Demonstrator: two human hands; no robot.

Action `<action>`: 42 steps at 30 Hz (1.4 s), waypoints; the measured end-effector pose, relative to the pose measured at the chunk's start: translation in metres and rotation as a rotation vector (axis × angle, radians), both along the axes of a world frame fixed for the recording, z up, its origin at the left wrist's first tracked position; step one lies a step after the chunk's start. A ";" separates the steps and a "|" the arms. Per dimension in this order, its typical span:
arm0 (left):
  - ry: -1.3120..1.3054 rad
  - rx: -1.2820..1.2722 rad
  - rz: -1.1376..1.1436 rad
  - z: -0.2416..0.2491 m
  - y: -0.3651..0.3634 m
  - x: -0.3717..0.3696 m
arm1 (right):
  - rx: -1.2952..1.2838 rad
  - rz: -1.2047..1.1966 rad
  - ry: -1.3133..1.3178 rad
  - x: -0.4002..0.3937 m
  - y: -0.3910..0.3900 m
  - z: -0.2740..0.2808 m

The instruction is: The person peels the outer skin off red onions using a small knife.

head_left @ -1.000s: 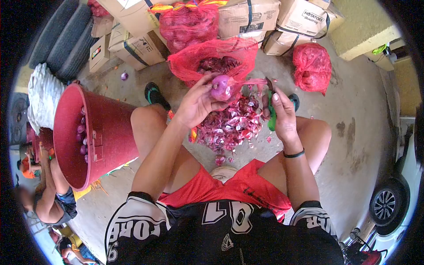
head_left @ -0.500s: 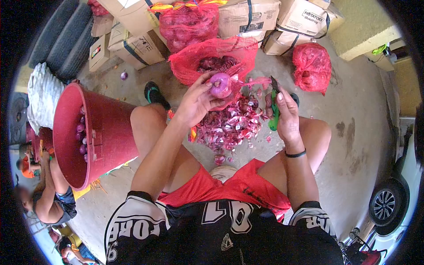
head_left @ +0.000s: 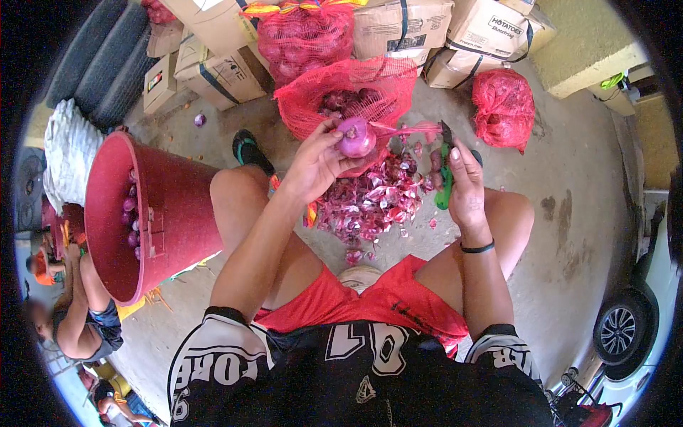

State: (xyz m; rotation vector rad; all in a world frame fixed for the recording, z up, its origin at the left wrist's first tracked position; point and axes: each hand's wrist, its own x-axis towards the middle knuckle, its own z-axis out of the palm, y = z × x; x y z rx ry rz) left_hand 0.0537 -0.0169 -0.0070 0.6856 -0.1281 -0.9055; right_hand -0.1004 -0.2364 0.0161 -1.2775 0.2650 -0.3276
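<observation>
My left hand (head_left: 313,160) is closed around a purple-red onion (head_left: 356,137), its root end facing up. In my right hand (head_left: 462,174) is a knife with a green handle (head_left: 443,178) and a dark blade pointing away from me. A strip of pink skin (head_left: 398,130) stretches from the onion to the blade. Beneath the hands lies a heap of red onion peels (head_left: 373,196) on the floor. Just beyond my hands a red mesh sack (head_left: 299,107) gapes with onions inside.
At my left a large red bin (head_left: 181,213) lies tilted with several onions in it. Cardboard boxes (head_left: 405,28), a full onion sack (head_left: 306,43) and another mesh bag (head_left: 503,110) stand ahead. A loose onion (head_left: 200,119) is on the floor. Another person (head_left: 82,320) sits left; a car wheel (head_left: 619,331) is right.
The strip of skin is drawn a little longer, as the knife and my right hand have shifted slightly right. My left hand stays on the onion.
</observation>
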 end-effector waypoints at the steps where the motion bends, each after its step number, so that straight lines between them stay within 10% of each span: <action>1: 0.001 -0.008 -0.005 -0.001 0.000 0.000 | 0.008 0.001 -0.003 0.000 0.000 0.000; 42: -0.041 -0.009 0.039 0.007 -0.002 -0.001 | 0.014 -0.058 -0.005 0.000 0.000 0.002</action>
